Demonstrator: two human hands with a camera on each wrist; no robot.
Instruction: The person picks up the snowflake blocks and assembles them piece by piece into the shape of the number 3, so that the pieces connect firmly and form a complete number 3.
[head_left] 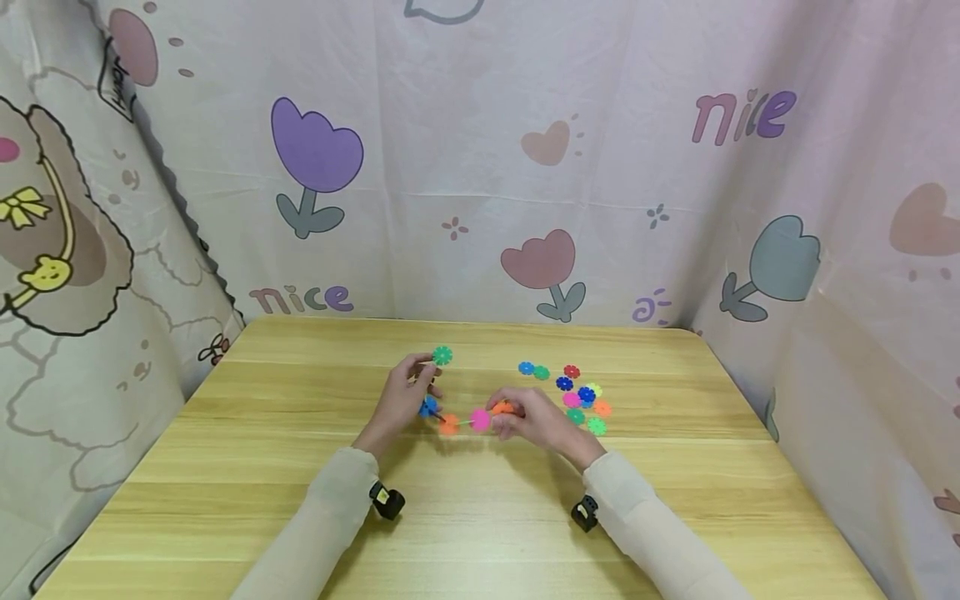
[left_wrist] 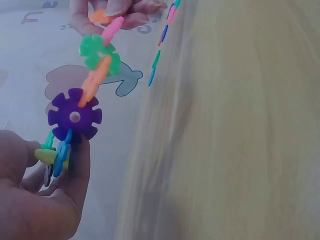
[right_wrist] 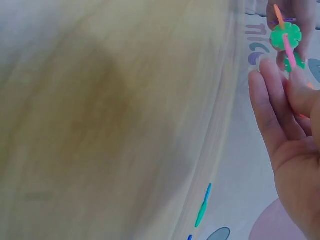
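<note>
Holding above the pale wood-grain worktop [head_left: 480, 517] a chain of multicoloured, notched plastic flower discs [head_left: 480, 419]: pinching an orange disc [head_left: 503, 407] with the right hand [head_left: 536, 414], clasping a yellow disc [left_wrist: 46, 156] with the left hand [head_left: 401, 396]. Facing similar loose discs [head_left: 572, 400] on the right, then a pale, flower-printed curtain [head_left: 420, 275].

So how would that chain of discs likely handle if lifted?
The chain of discs probably feels light, looking thin edge-on. It may stay fairly stiff, reaching from left hand to right hand without collapsing. Being slotted together, it could pop apart if tugged.
</note>
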